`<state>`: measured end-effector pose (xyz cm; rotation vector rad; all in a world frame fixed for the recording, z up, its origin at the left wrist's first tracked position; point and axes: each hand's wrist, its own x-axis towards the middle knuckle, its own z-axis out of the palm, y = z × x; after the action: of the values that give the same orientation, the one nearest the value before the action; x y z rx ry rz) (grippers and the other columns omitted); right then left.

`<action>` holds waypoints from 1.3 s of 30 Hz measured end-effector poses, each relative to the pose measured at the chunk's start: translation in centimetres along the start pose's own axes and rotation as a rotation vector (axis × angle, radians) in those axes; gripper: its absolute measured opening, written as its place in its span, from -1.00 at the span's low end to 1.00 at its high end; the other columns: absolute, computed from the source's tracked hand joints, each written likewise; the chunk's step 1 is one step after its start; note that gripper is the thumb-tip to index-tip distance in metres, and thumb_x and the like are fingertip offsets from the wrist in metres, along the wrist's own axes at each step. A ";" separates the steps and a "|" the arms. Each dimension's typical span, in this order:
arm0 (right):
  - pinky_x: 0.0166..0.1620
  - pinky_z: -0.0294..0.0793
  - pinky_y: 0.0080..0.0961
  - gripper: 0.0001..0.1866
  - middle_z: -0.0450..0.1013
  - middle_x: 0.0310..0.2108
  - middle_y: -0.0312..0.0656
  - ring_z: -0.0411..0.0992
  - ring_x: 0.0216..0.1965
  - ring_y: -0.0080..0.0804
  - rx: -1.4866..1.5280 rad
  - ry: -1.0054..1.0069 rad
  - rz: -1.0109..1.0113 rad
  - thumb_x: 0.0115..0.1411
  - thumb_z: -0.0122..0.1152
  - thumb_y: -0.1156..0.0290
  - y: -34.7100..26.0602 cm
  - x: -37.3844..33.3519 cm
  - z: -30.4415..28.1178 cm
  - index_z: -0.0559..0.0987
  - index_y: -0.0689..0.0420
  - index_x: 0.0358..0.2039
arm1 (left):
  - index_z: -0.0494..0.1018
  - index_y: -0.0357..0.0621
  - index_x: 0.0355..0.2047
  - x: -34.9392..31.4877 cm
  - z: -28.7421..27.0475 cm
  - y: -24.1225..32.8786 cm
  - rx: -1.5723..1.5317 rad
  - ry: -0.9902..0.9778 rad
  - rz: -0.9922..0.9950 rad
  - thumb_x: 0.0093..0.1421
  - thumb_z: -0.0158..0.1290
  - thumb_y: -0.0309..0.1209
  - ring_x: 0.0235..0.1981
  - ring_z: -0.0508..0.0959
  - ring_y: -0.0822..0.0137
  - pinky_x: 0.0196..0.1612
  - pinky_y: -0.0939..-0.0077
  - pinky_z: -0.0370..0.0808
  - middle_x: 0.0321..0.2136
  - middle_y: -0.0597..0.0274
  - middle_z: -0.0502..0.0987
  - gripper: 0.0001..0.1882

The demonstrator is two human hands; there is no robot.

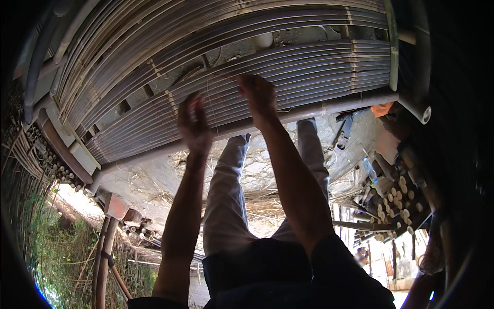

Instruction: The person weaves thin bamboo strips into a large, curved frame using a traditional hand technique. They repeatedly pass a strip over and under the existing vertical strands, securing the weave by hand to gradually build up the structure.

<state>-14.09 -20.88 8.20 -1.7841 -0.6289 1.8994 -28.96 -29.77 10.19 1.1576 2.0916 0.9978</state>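
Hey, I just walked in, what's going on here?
A person has both bare hands above a slatted panel of long, thin strips. The right hand is raised over the strips with its fingers curled; whether it grips a fine strand is too small to tell. The left hand is blurred and loosely open, near the front rail. Cut poles lie piled at the right, near a clear bottle.
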 end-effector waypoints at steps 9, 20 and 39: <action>0.06 0.41 -0.03 -0.62 0.26 -0.57 -0.26 0.34 -0.39 -0.31 0.767 -0.254 0.060 0.38 -0.04 0.07 3.3 -15.8 -14.9 0.42 0.11 -0.43 | 0.50 -0.19 -0.06 -0.6 -6.9 -6.6 0.192 -0.118 -0.164 0.32 0.01 -0.40 -0.24 0.61 0.16 -0.15 0.31 0.53 -0.23 0.02 0.59 -0.77; 0.27 0.14 -0.13 -0.56 0.46 -0.24 -0.19 0.32 0.14 -0.28 -1.202 -1.011 -0.232 0.17 0.20 -0.03 -7.2 -22.1 -7.1 0.59 0.05 -0.13 | 0.45 -0.29 0.03 2.6 2.2 5.7 -0.094 -0.695 -0.487 0.18 0.18 -0.02 -0.35 0.67 0.30 -0.25 0.45 0.54 -0.38 0.04 0.65 -0.39; 0.08 0.37 -0.12 -0.60 0.49 -0.25 -0.21 0.43 -0.08 -0.20 -0.620 -1.046 -0.125 0.14 0.29 0.03 -6.1 -29.7 -17.2 0.58 0.07 -0.17 | 0.51 0.03 -0.23 6.5 3.0 0.8 0.702 -0.634 0.506 -0.14 0.19 -0.59 -0.07 0.44 0.12 -0.04 0.20 0.44 -0.18 0.25 0.44 -0.60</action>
<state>4.89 -33.86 34.37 -0.8082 -1.7733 2.6484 -29.49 -22.84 8.48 2.0841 1.6627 -0.0153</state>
